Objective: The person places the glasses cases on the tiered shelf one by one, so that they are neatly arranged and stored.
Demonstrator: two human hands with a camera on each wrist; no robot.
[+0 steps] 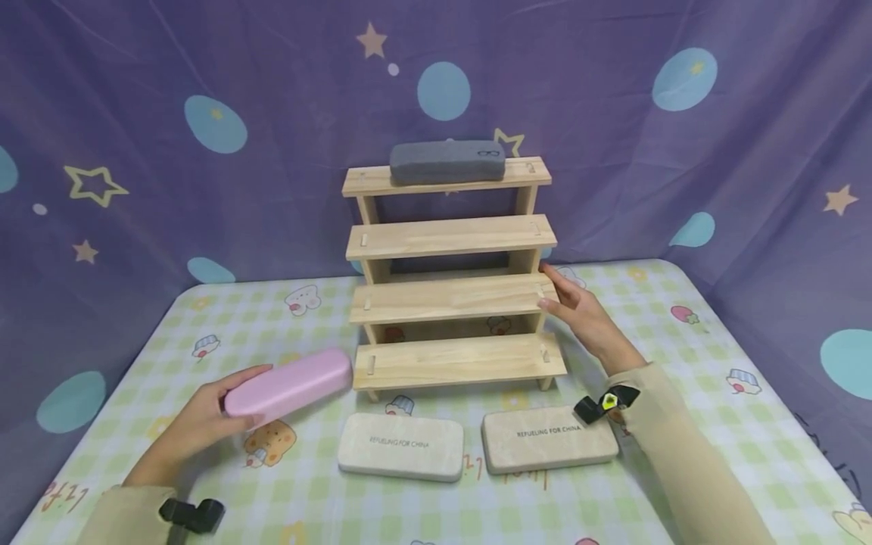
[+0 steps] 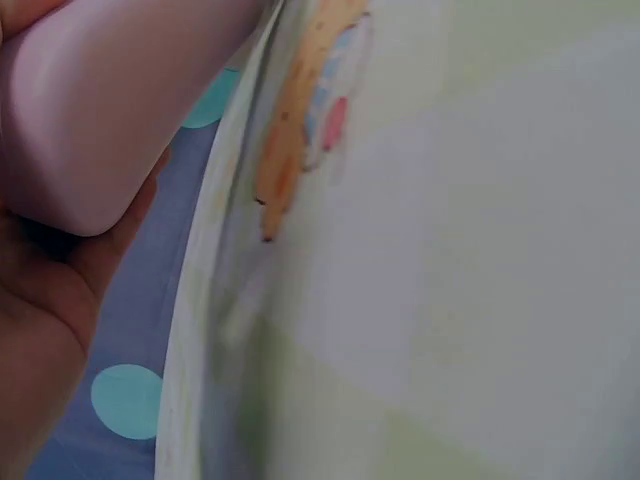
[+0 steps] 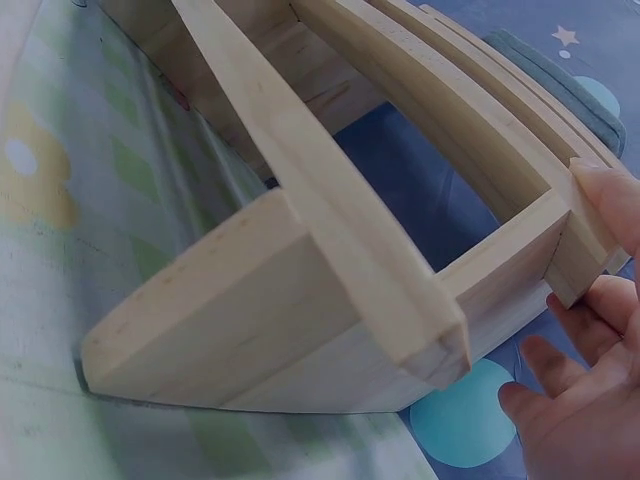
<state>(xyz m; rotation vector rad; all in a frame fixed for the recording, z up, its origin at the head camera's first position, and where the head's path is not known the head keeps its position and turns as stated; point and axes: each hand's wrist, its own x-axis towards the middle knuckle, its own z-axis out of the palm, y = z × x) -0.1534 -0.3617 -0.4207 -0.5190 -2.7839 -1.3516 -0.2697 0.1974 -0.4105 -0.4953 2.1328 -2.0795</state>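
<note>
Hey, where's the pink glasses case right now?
In the head view, the pink oblong glasses case is gripped in the person's left hand over the checked tablecloth, just left of the bottom step of the wooden tiered shelf.

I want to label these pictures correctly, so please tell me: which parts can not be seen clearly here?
- Left hand fingers: head view, hidden behind the pink case; left wrist view shows only palm and the case end, very close.
- Grey case logo: head view, too small.
- Right hand: right wrist view, cut by the frame edge; only fingertips show at the rack.
- Beige cases: absent from both wrist views.
</note>
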